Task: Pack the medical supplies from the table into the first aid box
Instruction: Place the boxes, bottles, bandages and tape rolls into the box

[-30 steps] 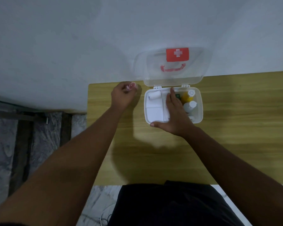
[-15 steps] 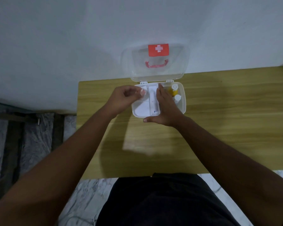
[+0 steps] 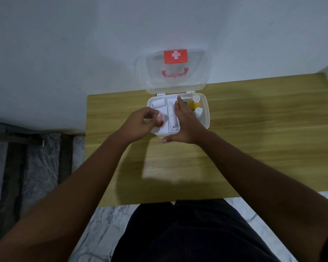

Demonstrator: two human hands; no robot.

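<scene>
The white first aid box (image 3: 206, 118) lies open on the wooden table (image 3: 254, 138), its clear lid (image 3: 178, 72) with a red cross label leaning back against the wall. My left hand (image 3: 140, 125) holds a small pink and white tape roll (image 3: 161, 118) over the box's left compartment. My right hand (image 3: 186, 125) rests flat on the box's middle, fingers spread, thumb on the table. Inside lie a white bandage roll (image 3: 158, 103), a white tube (image 3: 172, 118), a yellow bottle (image 3: 194, 103) and a white bottle (image 3: 198, 111).
The table's left edge (image 3: 86, 148) drops to a marbled floor with dark strips. A white wall rises directly behind the box. My dark-clothed lap (image 3: 187, 233) lies at the table's near edge.
My left hand has carried the tape roll from the table's far left corner rightward over the box's left compartment. My right hand stays on the box.
</scene>
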